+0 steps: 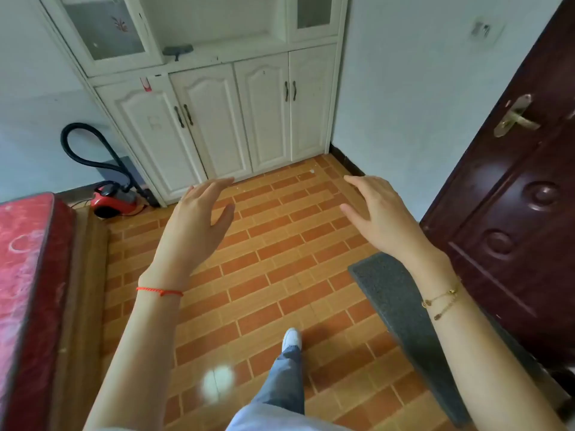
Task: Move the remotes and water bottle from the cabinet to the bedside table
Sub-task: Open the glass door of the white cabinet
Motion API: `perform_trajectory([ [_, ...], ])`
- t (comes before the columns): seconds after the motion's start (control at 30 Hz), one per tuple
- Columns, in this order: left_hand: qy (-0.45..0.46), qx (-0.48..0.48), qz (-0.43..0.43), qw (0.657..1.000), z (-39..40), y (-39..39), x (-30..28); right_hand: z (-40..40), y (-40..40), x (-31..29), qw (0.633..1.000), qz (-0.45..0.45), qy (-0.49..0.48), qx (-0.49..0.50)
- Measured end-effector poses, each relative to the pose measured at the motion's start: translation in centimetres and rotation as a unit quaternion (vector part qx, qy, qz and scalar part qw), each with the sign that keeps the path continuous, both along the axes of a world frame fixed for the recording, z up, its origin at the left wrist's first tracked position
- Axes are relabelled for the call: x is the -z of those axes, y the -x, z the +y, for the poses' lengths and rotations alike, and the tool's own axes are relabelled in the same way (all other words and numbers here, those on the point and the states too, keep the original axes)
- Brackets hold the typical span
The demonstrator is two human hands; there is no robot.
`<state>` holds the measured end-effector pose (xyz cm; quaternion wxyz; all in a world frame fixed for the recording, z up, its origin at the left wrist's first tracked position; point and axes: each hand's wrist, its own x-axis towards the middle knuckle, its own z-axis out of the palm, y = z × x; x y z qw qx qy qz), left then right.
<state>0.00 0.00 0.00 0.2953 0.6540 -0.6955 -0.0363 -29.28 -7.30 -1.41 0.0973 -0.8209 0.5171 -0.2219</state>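
Head view: the left hand [196, 222] and the right hand [378, 217] are raised side by side over the floor, well apart, each with fingers straight and relaxed and holding nothing, both short of the white cabinet [217, 119], whose four lower doors are closed; a dark flat object [178, 50] lies on its open shelf, too blurred to identify. A strip of orange brick-pattern floor [264, 269] runs from the person's white shoe [291, 339] to the cabinet base, bounded left by a red mattress [25, 290] and right by a grey mat [404, 306] and dark wooden door [513, 213]. A red vacuum cleaner [113, 199] stands beside the cabinet's left corner.
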Motion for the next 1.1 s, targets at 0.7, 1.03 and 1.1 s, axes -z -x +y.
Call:
perform_trajectory([
  [0.7,-0.052,0.040,-0.007,0.998,-34.4,-5.8,1.8,-31.4,-7.2,-0.2,0.999,0.012,-0.028,0.039],
  [1.03,-0.080,0.027,-0.004,0.996,-48.5,-6.8,3.5,-46.0,-8.1,2.1,0.998,-0.012,-0.044,0.042],
  [1.1,-0.075,0.025,-0.004,0.997,-52.0,-6.6,3.8,-49.6,-8.1,2.6,0.998,-0.019,-0.045,0.040],
])
